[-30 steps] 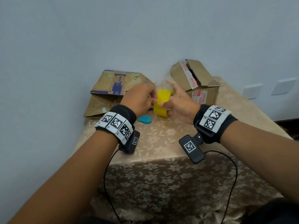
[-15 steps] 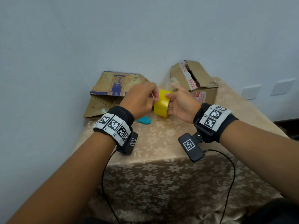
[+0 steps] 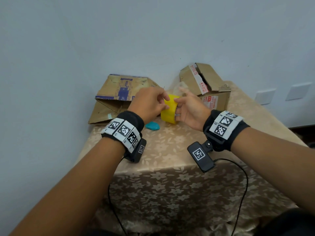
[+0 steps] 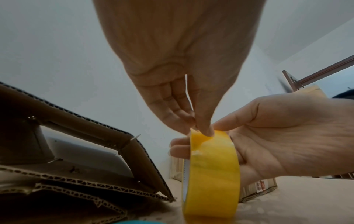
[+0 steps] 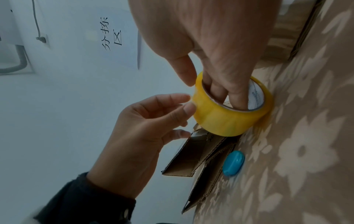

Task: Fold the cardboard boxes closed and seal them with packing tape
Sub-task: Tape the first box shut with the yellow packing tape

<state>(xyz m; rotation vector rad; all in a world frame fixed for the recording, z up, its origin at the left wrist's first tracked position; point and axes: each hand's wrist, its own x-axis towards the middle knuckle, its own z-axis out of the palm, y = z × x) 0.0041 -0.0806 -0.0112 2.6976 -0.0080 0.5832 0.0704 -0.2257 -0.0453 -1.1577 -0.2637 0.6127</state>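
A yellow packing tape roll [image 3: 169, 109] is held upright just above the table between both hands. My right hand [image 3: 178, 109] has fingers [image 5: 236, 97] pushed through the roll's core and its thumb on the outer face. My left hand [image 3: 165, 100] pinches at the top of the tape roll [image 4: 212, 171] with thumb and fingertips [image 4: 205, 128]. A flattened cardboard box [image 3: 119, 99] with blue print lies at the back left. A second cardboard box [image 3: 211, 89] stands at the back right with its flaps up.
A small teal oval object [image 3: 152, 126] lies on the floral tablecloth [image 3: 170, 150] below my left hand. The wall runs close behind the boxes. The table's front edge is beneath my wrists, with cables hanging over it.
The roll has stayed between both hands and turned slightly. My left fingertips have shifted onto the roll's top edge, and my right forefinger has come down from pointing forward.
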